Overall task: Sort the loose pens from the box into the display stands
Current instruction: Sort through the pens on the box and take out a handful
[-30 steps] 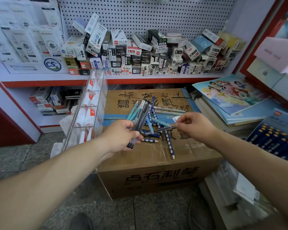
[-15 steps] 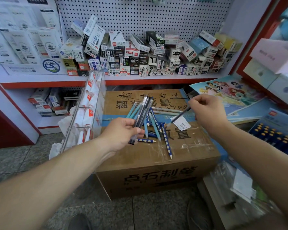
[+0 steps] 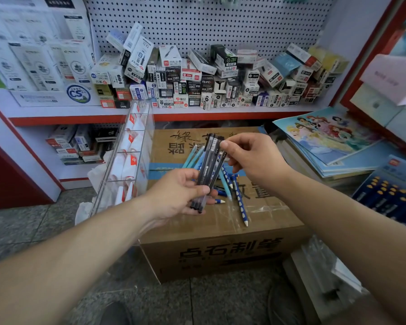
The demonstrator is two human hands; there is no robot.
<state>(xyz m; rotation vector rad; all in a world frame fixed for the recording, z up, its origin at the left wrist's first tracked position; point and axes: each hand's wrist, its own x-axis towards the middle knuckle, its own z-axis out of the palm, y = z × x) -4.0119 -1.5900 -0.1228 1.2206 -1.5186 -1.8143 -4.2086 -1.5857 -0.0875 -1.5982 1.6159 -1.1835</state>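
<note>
Upper left, on white display box point(image 3: 38, 97): round "CS" badge. Upper centre, on black pen box point(image 3: 173, 73): "AIHAO", "1389". Lower centre, on cardboard carton point(image 3: 164, 254): "点石制笔".

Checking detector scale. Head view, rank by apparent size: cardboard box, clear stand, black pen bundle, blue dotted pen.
1. Cardboard box
2. Clear stand
3. Black pen bundle, then blue dotted pen: unsure, the bundle is nearer the camera.

A stationery shop, it seems: boxed pen stock point(image 3: 197, 78) crowds a red-edged shelf point(image 3: 80, 118) under pegboard point(image 3: 220, 19).
</note>
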